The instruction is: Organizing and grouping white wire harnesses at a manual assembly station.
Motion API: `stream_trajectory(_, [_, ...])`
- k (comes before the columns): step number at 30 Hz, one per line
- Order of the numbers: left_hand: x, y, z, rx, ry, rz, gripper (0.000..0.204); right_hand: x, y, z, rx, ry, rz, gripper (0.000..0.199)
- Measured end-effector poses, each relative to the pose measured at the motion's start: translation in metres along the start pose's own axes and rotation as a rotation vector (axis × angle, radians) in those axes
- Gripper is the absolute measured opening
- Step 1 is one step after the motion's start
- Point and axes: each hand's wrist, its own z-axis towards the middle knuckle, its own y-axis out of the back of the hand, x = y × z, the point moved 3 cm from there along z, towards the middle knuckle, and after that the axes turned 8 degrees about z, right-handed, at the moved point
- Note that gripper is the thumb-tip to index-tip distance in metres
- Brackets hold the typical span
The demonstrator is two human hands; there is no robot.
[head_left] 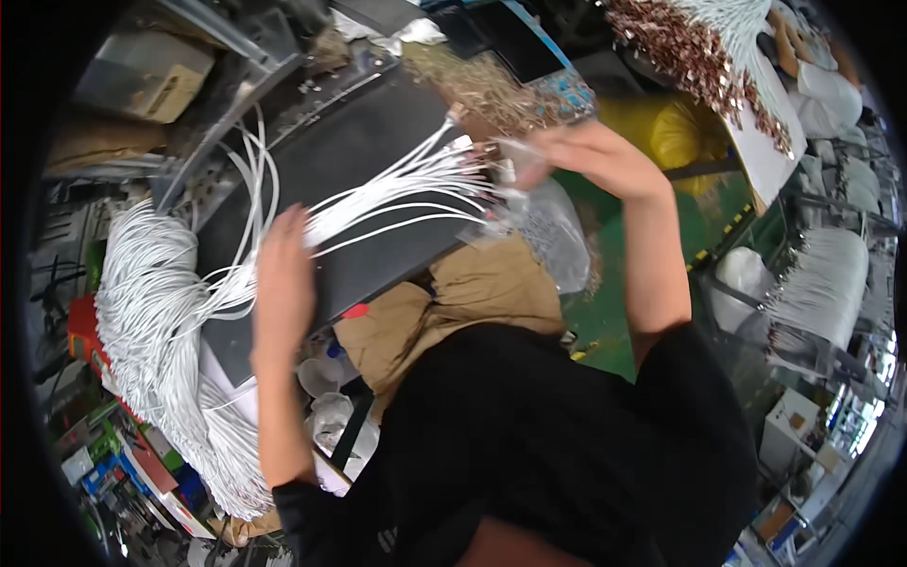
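A bundle of white cables (pixel 378 196) lies across a dark work surface (pixel 350 132), its ends fanned out toward the right. My left hand (pixel 283 279) is closed round the bundle near its left part. At the cable ends my right hand (pixel 590 156) is bent down, its fingers blurred but pinched together on thin clear plastic. A clear plastic bag (pixel 557 236) hangs just below that hand, beside the ends. Small metal terminals at the tips are too blurred to make out.
A thick mass of white cables (pixel 151 293) droops over the left edge. A heap of small brownish metal parts (pixel 491 90) lies beyond the cable ends. More cables with copper-coloured ends (pixel 704 57) rest on a table at upper right. A yellow bag (pixel 675 132) stands below.
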Motion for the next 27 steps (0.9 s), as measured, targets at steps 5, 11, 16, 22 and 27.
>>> stream_trajectory(5, [0.064, 0.019, -0.019, 0.155, 0.068, 0.301, 0.040, -0.149, 0.030, -0.141, -0.237, -0.695, 0.087, 0.036])
stream_trajectory(11, [0.081, 0.016, -0.001, 0.181, 0.163, 0.229, 0.022, -0.422, 0.011, -0.229, -0.793, -0.975, -0.613, 0.031])
stream_trajectory(16, [0.132, 0.038, -0.036, -0.138, 0.533, -0.278, 0.025, -0.420, 0.006, -0.210, -1.061, -0.511, -0.768, 0.040])
stream_trajectory(22, [0.051, 0.031, 0.003, -0.101, 0.454, -0.374, 0.032, -0.118, -0.011, -0.078, -1.135, 0.124, -0.426, 0.023])
stream_trajectory(27, [-0.046, 0.020, 0.064, -0.002, 0.151, -0.309, 0.029, 0.033, -0.121, 0.085, -0.388, 0.557, -1.081, 0.045])
